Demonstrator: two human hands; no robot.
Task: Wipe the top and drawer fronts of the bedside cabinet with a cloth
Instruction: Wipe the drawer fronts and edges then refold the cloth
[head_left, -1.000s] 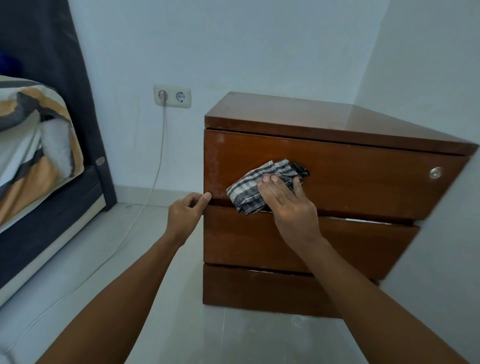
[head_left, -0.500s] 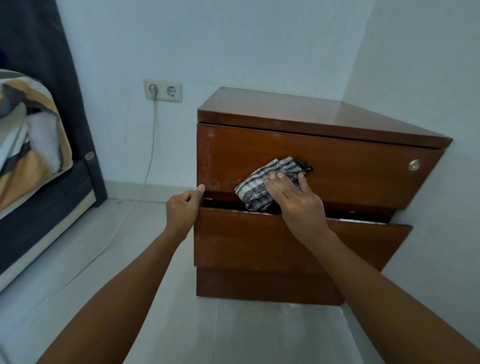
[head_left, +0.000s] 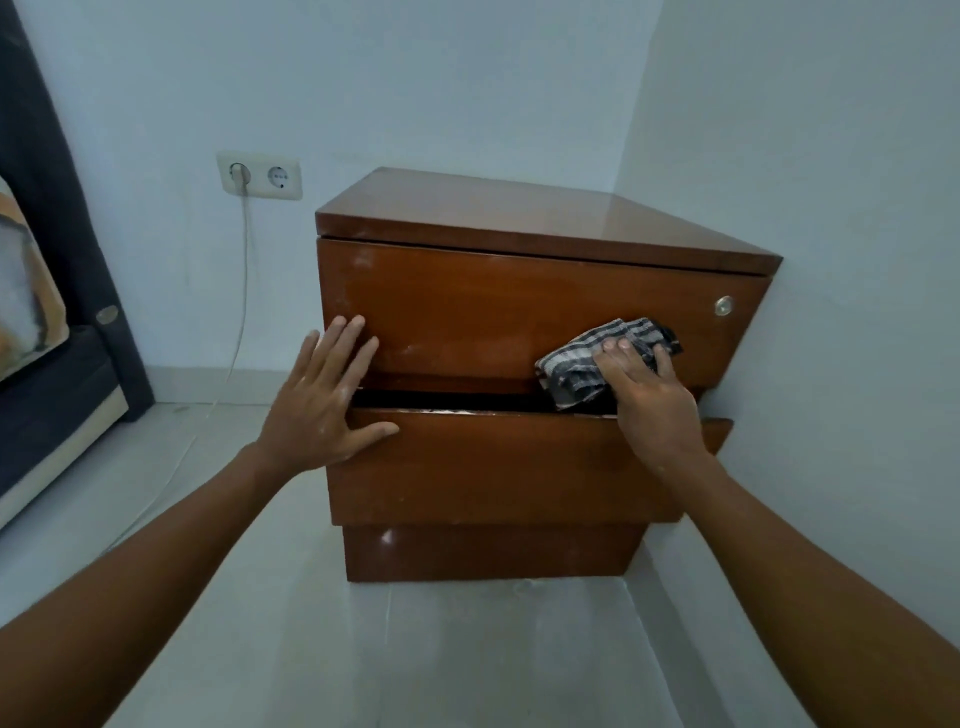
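Note:
The brown wooden bedside cabinet (head_left: 519, 218) stands in the room's corner, its glossy top bare. My right hand (head_left: 644, 395) presses a crumpled black-and-white checked cloth (head_left: 582, 364) against the lower right of the top drawer front (head_left: 493, 312), fingers laid over the cloth. My left hand (head_left: 322, 400) lies flat with spread fingers on the cabinet's left edge, its fingertips on the top drawer and its thumb on the second drawer front (head_left: 493, 462). The second drawer sticks out a little, leaving a dark gap above it. A round metal lock (head_left: 723, 305) sits at the top drawer's right.
A double wall socket (head_left: 260, 175) with a white cable (head_left: 244, 291) running down to the floor is left of the cabinet. A dark bed frame (head_left: 57, 415) with patterned bedding stands at far left. White walls close in behind and on the right. Pale tiled floor (head_left: 415, 649) lies in front.
My right hand has slid the cloth rightward along the top drawer front. My left hand has left the cabinet's corner edge and now lies flat, fingers spread, on the drawer fronts. The view moved closer.

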